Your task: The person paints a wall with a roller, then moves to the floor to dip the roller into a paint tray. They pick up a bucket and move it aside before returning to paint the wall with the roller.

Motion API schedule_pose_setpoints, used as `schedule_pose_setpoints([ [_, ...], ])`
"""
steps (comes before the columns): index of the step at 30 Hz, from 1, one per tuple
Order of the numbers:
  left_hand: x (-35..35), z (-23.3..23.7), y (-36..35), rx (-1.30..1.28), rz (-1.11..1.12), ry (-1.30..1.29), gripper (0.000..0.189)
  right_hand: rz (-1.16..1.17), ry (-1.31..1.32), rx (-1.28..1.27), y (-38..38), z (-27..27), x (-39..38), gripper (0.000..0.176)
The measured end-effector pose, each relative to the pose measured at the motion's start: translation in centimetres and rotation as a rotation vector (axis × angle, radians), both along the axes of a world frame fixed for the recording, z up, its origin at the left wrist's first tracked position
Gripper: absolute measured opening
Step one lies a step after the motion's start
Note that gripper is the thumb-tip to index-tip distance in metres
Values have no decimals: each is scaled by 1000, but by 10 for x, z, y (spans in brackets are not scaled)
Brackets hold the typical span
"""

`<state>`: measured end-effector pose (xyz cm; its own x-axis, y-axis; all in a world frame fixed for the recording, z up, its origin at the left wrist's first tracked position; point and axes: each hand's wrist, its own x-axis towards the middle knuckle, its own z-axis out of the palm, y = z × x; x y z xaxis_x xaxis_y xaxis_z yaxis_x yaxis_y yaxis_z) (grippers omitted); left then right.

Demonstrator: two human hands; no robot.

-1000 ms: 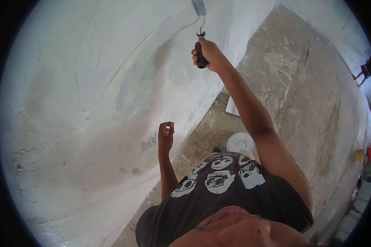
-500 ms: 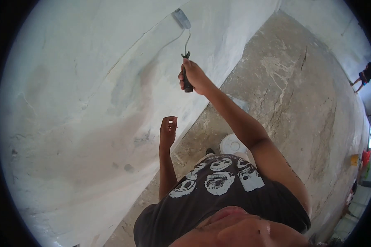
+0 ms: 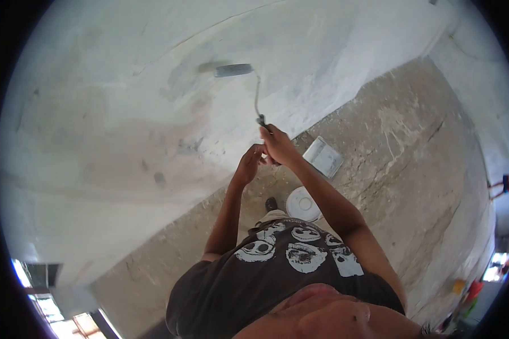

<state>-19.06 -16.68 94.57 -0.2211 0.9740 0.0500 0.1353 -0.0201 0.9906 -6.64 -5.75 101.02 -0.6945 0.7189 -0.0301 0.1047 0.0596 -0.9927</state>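
A paint roller [image 3: 233,70] with a grey sleeve, bent wire frame and dark handle is against or close to the pale wall [image 3: 119,186]. My right hand [image 3: 279,146] is wrapped round its handle. Just left of it, my left hand [image 3: 247,166] is closed at the lower part of the handle, against the right hand, its fingertips partly hidden. Behind my right forearm, a white-smeared rectangular tray [image 3: 323,156] lies on the floor. Close to my legs is a round white bucket lid [image 3: 303,204].
The concrete floor [image 3: 401,198] is cracked and splashed with white. Another person [image 3: 506,183] is at the far right edge. Yellow and red items [image 3: 474,290] stand at lower right. Bright windows [image 3: 51,308] show at lower left.
The roller has come down the wall, its sleeve turning nearly level. My left hand has risen to meet my right hand at the handle. The view has shifted, showing more of the tray.
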Motion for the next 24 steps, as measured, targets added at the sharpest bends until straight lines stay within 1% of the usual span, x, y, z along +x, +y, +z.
schedule_pose_setpoints([
  [1,13,0,-4,8,37,-10,33,2,-57,41,-7,1,23,39],
  [2,26,0,-10,-18,83,-72,39,5,-114,83,-15,1,47,37],
  [3,40,0,-16,-40,128,-134,45,15,-97,87,-23,-9,68,34],
  [4,55,4,-23,-45,156,-94,50,22,-78,89,-32,-25,87,31],
  [5,71,-2,-31,-38,188,-98,50,-21,-85,210,-36,-56,107,33],
  [7,91,-28,-44,14,126,71,38,-92,-110,417,-44,-125,139,35],
  [8,98,-41,-52,213,121,478,25,-121,-128,506,-49,-148,153,36],
  [9,108,-42,-63,218,146,489,25,-101,-113,516,-54,-163,162,36],
  [10,119,-41,-78,61,200,303,21,-99,-166,335,-62,-174,168,37],
  [11,127,-33,-91,-100,250,112,18,-96,-223,146,-70,-168,167,38],
  [12,135,-23,-106,-70,290,196,19,-69,-226,116,-72,-160,169,36],
  [13,136,-18,-119,-84,306,200,19,-51,-222,106,-70,-149,164,36],
  [15,138,-12,-148,-142,446,317,20,-87,-32,202,-59,-127,147,30],
  [17,138,14,-175,-141,520,331,20,-41,106,-29,-57,-61,141,28],
  [18,140,30,-187,-130,576,357,21,-28,102,-33,-51,-58,130,28],
  [19,144,46,-197,-136,588,359,21,-12,167,-127,-44,-57,120,27],
  [20,146,62,-208,-111,658,406,21,2,234,-223,-42,-58,115,26],
  [21,148,75,-218,-85,724,456,21,9,240,-230,-44,-71,115,26],
  [23,149,87,-237,-54,754,470,21,5,156,-160,-46,-107,114,32],
  [24,147,90,-246,-34,799,510,21,-99,-40,-1,-56,-114,119,34],
])
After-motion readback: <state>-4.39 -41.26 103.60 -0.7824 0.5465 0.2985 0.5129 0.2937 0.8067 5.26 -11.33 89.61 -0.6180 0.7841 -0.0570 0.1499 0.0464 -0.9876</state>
